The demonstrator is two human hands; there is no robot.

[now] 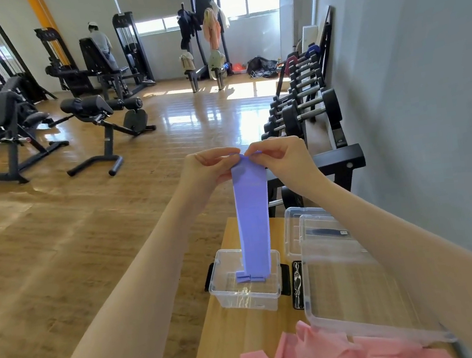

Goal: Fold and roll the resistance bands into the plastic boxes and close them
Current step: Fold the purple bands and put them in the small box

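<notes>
Directly below both hands, the purple resistance band (254, 221) hangs with its long axis vertical, top edge pinched by left hand (207, 167) and right hand (281, 155) equally near, lower end inside the small open plastic box (228, 292) on the worktop (220, 346), with free air around.

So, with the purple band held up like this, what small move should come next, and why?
Probably start rolling the top edge downward. Both hands, left hand and right hand, pinch the top of the purple band, which hangs straight, its lower end already in the small open box.
</notes>
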